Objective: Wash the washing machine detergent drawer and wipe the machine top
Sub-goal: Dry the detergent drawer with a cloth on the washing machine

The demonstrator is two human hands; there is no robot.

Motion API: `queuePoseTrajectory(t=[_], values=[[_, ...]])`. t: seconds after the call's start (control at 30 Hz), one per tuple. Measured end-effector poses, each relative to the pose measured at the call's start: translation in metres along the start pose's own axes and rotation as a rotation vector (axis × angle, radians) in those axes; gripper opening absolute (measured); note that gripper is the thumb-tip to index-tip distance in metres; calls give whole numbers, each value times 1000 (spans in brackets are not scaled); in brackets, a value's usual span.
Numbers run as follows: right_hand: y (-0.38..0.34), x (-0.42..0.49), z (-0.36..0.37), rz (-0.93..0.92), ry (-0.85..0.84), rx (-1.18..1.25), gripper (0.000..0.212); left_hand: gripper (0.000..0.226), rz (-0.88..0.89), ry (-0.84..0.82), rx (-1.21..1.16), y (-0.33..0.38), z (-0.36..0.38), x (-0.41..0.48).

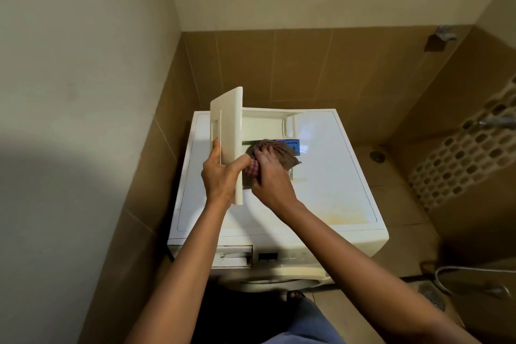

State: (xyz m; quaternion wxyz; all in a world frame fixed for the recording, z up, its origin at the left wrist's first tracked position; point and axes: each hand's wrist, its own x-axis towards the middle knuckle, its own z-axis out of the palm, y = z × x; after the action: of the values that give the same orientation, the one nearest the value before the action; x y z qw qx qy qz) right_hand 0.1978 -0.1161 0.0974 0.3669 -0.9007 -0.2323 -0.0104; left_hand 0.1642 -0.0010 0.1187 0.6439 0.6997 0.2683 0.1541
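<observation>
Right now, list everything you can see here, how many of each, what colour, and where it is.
detergent drawer: one, cream, held on end over the machine top
blue insert: one, blue, inside the drawer, partly behind the cloth
cloth: one, brown with a pink checked patch, pressed into the drawer
washing machine: one, white with yellowish marks on top, in the tiled corner
drawer slot: one, empty, left of the machine's front panel
wall fittings: two, metal, on the right-hand wall
floor drain: one, dark, round, on the floor right of the machine
hose: one, silver, floor at lower right
left hand: grips the drawer's front panel
right hand: holds the cloth against the drawer
</observation>
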Motion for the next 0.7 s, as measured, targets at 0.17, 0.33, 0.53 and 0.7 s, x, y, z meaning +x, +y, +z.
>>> queuePoseTrajectory(t=[0.17, 0.33, 0.53, 0.7], values=[[34, 1, -10, -199, 84, -350, 61, 103, 6, -13, 50, -1, -3, 5], [17, 8, 4, -100, 33, -426, 41, 114, 79, -93, 246, 5, 3, -3], [13, 29, -8, -91, -67, -368, 22, 114, 97, -94, 249, 5, 4, -6], [-4, 21, -11, -144, -20, -199, 14, 94, -18, -126, 0, -7, -1, -2]])
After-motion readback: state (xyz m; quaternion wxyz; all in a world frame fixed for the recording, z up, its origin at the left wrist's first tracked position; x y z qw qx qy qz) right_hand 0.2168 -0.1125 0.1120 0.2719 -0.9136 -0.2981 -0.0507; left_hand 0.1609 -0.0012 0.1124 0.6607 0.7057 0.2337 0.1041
